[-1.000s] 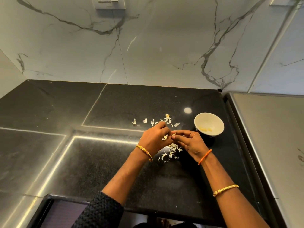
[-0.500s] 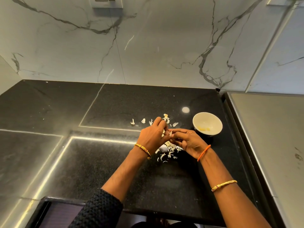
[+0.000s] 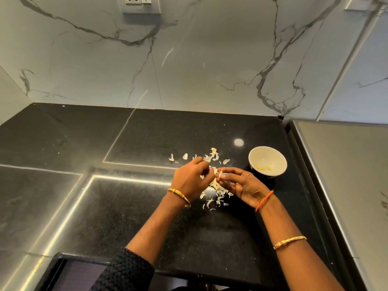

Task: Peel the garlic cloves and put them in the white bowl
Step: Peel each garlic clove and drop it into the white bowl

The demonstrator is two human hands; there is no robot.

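Both hands meet over the black counter (image 3: 126,206). My right hand (image 3: 243,184) pinches a small pale garlic clove (image 3: 220,174) between thumb and fingertips. My left hand (image 3: 192,178) has its fingers curled, their tips at the clove's skin. Just to the right stands the white bowl (image 3: 267,161), with a few peeled yellowish cloves (image 3: 262,167) at its bottom. Loose garlic skins (image 3: 216,193) lie under and beyond the hands.
More skin scraps (image 3: 212,156) are strewn behind the hands. A marble wall (image 3: 210,59) with a socket plate (image 3: 139,4) rises at the back. A grey raised surface (image 3: 346,175) borders the counter on the right. The counter's front edge runs below my forearms.
The hands stay together over the skins. The left fingers have worked slightly at the clove, and the view has tilted a little upward.
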